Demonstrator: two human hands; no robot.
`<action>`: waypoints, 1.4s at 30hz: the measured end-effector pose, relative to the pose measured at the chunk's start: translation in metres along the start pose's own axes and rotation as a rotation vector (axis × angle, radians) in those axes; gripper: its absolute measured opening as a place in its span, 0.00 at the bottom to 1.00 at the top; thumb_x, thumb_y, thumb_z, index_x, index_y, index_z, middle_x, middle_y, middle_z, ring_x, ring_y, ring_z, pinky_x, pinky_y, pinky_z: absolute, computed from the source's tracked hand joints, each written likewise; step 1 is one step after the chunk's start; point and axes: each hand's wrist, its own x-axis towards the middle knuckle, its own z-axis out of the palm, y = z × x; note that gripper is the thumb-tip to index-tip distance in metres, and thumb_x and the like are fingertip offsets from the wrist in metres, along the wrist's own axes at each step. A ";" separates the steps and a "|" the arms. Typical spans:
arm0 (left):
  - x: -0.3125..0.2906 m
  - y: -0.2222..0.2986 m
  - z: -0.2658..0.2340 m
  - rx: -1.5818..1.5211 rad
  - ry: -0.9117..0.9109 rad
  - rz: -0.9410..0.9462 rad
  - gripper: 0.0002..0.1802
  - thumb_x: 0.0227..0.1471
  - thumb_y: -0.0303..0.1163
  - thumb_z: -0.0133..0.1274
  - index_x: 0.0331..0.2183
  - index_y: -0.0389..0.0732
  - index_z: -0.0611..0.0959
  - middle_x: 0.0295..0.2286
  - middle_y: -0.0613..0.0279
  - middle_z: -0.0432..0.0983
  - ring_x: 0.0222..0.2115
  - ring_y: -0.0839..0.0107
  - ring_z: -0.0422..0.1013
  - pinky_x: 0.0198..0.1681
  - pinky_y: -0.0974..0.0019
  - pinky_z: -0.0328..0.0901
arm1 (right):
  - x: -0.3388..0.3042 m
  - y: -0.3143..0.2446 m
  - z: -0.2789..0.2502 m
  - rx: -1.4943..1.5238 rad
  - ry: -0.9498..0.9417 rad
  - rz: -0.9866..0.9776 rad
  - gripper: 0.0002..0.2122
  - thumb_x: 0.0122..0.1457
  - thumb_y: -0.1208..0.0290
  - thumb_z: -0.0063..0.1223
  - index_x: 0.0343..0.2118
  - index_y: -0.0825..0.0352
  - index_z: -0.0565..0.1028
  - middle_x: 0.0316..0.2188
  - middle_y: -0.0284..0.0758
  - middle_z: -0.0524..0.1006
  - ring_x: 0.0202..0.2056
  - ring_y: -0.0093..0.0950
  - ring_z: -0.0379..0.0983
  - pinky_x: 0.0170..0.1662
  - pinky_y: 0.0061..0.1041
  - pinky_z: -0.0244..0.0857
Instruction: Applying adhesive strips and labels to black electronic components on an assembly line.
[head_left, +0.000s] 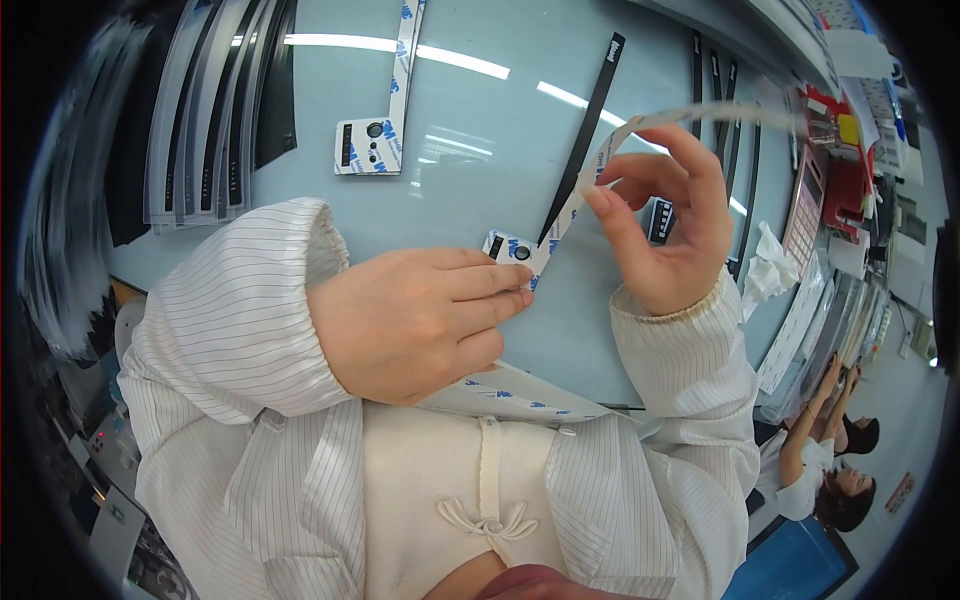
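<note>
A white adhesive-backed strip (pixel 566 215) with blue print and a square, holed end lies slantwise on the table in front of me. My left hand (pixel 425 315) rests palm down, its straight fingertips on the square end. To the right my right hand (pixel 670 210) is raised, thumb and fingers pinching the upper part of this strip; its far end curls away rightward, blurred. Beside the strip lies a narrow black strip (pixel 590 125). Under my left hand, near the table edge, another printed white strip (pixel 535 392) shows partly.
A similar white strip with a square end (pixel 368 147) lies farther off. Stacked dark panels in clear sleeves (pixel 205 120) stand at the left. Several black strips (pixel 716 95), crumpled tissue (pixel 770 262) and a calculator (pixel 803 205) are at the right. Two people (pixel 825 450) sit beyond.
</note>
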 end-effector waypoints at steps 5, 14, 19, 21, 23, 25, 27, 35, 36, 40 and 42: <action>0.001 0.000 -0.001 -0.042 0.005 0.000 0.13 0.39 0.30 0.61 0.22 0.35 0.73 0.45 0.43 0.75 0.51 0.50 0.70 0.50 0.52 0.68 | 0.007 0.004 0.001 0.167 0.078 0.182 0.22 0.48 0.78 0.67 0.46 0.69 0.70 0.32 0.33 0.78 0.22 0.14 0.69 0.25 0.13 0.62; 0.003 -0.001 -0.001 -0.067 -0.001 -0.033 0.13 0.35 0.31 0.61 0.21 0.35 0.74 0.45 0.44 0.75 0.51 0.51 0.69 0.53 0.49 0.66 | 0.016 0.011 -0.002 0.181 -0.010 0.399 0.18 0.49 0.79 0.65 0.44 0.69 0.72 0.34 0.31 0.77 0.24 0.12 0.69 0.28 0.10 0.61; 0.004 -0.001 -0.002 -0.061 -0.018 -0.047 0.13 0.35 0.30 0.60 0.21 0.35 0.73 0.45 0.44 0.75 0.52 0.51 0.69 0.54 0.49 0.65 | 0.020 0.013 0.000 0.111 -0.040 0.375 0.17 0.50 0.79 0.65 0.43 0.68 0.73 0.32 0.29 0.77 0.23 0.10 0.67 0.27 0.09 0.58; 0.004 -0.002 -0.003 -0.066 -0.001 -0.042 0.13 0.35 0.30 0.60 0.21 0.35 0.73 0.45 0.44 0.75 0.51 0.50 0.70 0.53 0.50 0.66 | 0.018 0.015 0.001 0.093 -0.034 0.371 0.17 0.50 0.79 0.65 0.42 0.68 0.73 0.32 0.29 0.77 0.23 0.10 0.66 0.26 0.09 0.57; 0.003 -0.002 0.000 -0.092 0.016 -0.057 0.13 0.36 0.30 0.60 0.20 0.35 0.73 0.45 0.45 0.75 0.50 0.50 0.70 0.52 0.50 0.67 | 0.018 0.016 0.002 0.080 -0.028 0.363 0.17 0.49 0.79 0.65 0.42 0.68 0.73 0.32 0.28 0.77 0.23 0.09 0.65 0.26 0.08 0.56; 0.004 -0.002 0.001 -0.119 0.034 -0.070 0.12 0.36 0.30 0.60 0.20 0.35 0.73 0.44 0.45 0.76 0.50 0.50 0.71 0.51 0.51 0.68 | 0.017 0.015 0.003 0.080 -0.015 0.363 0.16 0.49 0.79 0.66 0.41 0.68 0.73 0.31 0.28 0.76 0.22 0.09 0.64 0.25 0.08 0.55; 0.005 -0.003 -0.001 -0.137 0.036 -0.071 0.13 0.36 0.30 0.61 0.20 0.36 0.73 0.44 0.45 0.76 0.48 0.50 0.72 0.49 0.53 0.69 | 0.017 0.014 0.004 0.073 -0.011 0.363 0.16 0.49 0.79 0.66 0.41 0.68 0.73 0.31 0.27 0.76 0.22 0.09 0.63 0.25 0.08 0.54; 0.007 -0.003 0.000 -0.136 0.042 -0.074 0.13 0.35 0.30 0.61 0.19 0.36 0.72 0.42 0.47 0.77 0.48 0.52 0.72 0.47 0.56 0.71 | 0.014 0.016 0.003 0.066 -0.008 0.352 0.16 0.49 0.78 0.66 0.41 0.68 0.73 0.30 0.27 0.76 0.22 0.09 0.63 0.24 0.08 0.53; 0.008 -0.004 0.000 -0.137 0.037 -0.077 0.13 0.35 0.30 0.61 0.19 0.36 0.72 0.42 0.47 0.77 0.47 0.52 0.73 0.47 0.56 0.71 | 0.015 0.016 0.003 0.073 -0.005 0.354 0.17 0.49 0.78 0.66 0.41 0.68 0.73 0.30 0.27 0.76 0.22 0.09 0.63 0.24 0.08 0.53; 0.005 -0.004 0.001 -0.136 0.056 -0.076 0.13 0.35 0.30 0.61 0.19 0.36 0.72 0.42 0.47 0.77 0.47 0.52 0.73 0.47 0.56 0.72 | 0.015 0.015 0.005 0.046 -0.004 0.341 0.17 0.49 0.78 0.67 0.41 0.68 0.73 0.30 0.27 0.76 0.22 0.08 0.63 0.24 0.08 0.53; 0.006 -0.004 -0.001 -0.142 0.046 -0.081 0.13 0.35 0.30 0.61 0.19 0.36 0.72 0.42 0.47 0.77 0.47 0.52 0.73 0.47 0.56 0.72 | 0.017 0.015 0.004 0.053 -0.003 0.340 0.17 0.49 0.78 0.66 0.41 0.68 0.73 0.30 0.27 0.76 0.22 0.08 0.63 0.24 0.08 0.53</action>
